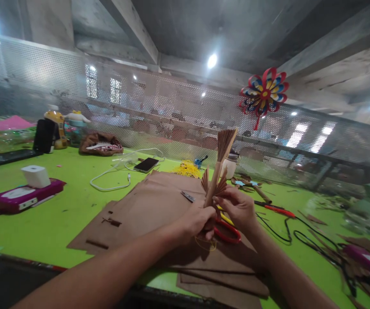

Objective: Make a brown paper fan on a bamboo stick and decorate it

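My left hand (202, 221) is closed around the lower end of an upright brown paper craft (217, 174), a rolled stem with a pleated fan on top and two small pleated fans lower down. My right hand (240, 208) pinches at the lower right fan, its thumb and fingers close together. A thin yellow loop (206, 245) hangs under my left hand. Just behind my hands, scissors with red handles (228, 231) lie on the brown paper sheets (159, 206). Small metal snips (188, 196) rest on the sheets to the left of the craft.
A phone (146, 165) and white cable lie behind the sheets, near yellow rubber bands (186, 169). At left are a purple power strip (26, 195) and a bottle (56, 124). A red-handled tool (279, 210) with black cord lies right. Perforated panel behind carries a paper flower (265, 93).
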`<state>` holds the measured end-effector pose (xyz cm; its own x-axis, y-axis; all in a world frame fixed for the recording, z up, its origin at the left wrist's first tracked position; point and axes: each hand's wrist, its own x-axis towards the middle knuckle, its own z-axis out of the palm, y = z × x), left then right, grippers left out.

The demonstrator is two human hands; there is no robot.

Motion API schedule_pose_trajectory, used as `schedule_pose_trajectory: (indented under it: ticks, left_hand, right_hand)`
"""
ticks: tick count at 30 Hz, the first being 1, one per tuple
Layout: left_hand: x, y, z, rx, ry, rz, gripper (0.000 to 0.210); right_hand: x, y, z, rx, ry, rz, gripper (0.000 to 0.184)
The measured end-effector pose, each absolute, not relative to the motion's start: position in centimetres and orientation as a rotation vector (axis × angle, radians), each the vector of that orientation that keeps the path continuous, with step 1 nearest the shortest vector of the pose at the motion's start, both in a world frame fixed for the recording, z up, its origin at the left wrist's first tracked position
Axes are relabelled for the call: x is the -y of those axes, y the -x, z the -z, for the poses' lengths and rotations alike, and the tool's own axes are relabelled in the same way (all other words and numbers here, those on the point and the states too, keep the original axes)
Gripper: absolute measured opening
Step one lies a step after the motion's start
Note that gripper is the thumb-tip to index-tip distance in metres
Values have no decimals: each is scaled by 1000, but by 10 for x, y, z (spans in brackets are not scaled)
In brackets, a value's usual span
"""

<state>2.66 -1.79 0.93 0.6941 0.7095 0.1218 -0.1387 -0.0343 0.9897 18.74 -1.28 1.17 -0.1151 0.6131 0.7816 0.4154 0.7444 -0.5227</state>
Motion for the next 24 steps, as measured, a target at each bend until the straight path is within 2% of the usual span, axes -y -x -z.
schedule_pose_trajectory:
  ticks: [6, 12, 24]
  left_hand:
    - [15, -32, -8, -433, -1214, -659, 4]
    - [11, -32, -7, -410, -1204, -640, 4]
    - [8, -33, 1, -377, -1230, -645, 4]
  right_hand:
    - [15, -183, -11, 1568, 819, -393, 20]
    - [22, -179, -17, 1573, 767, -520, 11]
    - [24, -178, -19, 1578, 790, -595, 12]
